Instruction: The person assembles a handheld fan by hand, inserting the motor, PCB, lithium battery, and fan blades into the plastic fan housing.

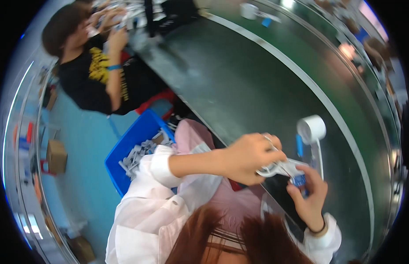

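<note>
My left hand reaches across my lap to the work surface, its fingers closed on a white plastic part with a rounded end. My right hand pinches a small blue piece, which looks like a circuit board, between thumb and fingers. The white part runs from one hand to the other, and a thin dark-red wire shows by the blue piece. Whether the two are joined is too blurred to tell. Just beyond my right hand are a white cylinder with a thin white stem and a blue strip.
A dark green conveyor-like table with a pale line stretches ahead. A blue bin holding many grey-white plastic parts stands at my left. Another person works farther along the table edge. Another white cylinder lies at the far end.
</note>
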Demonstrator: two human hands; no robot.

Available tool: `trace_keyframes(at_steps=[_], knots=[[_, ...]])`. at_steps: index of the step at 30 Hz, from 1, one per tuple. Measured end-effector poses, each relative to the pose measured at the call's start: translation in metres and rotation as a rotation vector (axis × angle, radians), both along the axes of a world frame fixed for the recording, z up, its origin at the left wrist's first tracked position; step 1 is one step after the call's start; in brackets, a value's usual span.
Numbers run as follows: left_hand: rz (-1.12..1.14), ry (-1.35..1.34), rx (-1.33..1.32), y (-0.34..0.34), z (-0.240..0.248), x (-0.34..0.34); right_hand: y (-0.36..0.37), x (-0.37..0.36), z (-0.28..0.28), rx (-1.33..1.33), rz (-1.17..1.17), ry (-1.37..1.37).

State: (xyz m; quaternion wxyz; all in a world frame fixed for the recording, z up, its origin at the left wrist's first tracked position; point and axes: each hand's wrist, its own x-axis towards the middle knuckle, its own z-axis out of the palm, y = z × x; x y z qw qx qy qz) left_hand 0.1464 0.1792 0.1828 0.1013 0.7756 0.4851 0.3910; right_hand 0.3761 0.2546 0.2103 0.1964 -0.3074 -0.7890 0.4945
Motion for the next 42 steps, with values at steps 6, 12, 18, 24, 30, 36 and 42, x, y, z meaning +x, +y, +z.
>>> trace_keyframes(at_steps=[6, 12, 18, 24, 30, 36, 42], knots=[[-0.020, -0.081, -0.057, 0.004, -0.006, 0.013, 0.002, 0.011, -0.001, 0.153, -0.125, -0.034], [-0.022, -0.013, -0.061, 0.003, 0.000, 0.021, -0.002, 0.024, -0.009, 0.071, -0.178, -0.006], [0.006, 0.048, 0.075, -0.002, -0.009, 0.032, -0.016, 0.032, -0.025, 0.207, -0.248, 0.036], [0.072, 0.255, 0.235, 0.001, 0.031, 0.031, -0.013, 0.027, -0.013, 0.254, -0.201, 0.171], [-0.086, 0.477, 0.031, 0.011, 0.083, 0.021, -0.021, 0.009, -0.018, -0.047, -0.209, 0.247], [0.000, 0.684, 0.152, -0.004, 0.098, 0.036, -0.030, 0.001, -0.013, -0.089, -0.304, 0.433], [0.240, 0.734, 0.473, -0.034, 0.083, 0.046, -0.029, -0.004, -0.009, 0.084, -0.215, 0.334]])
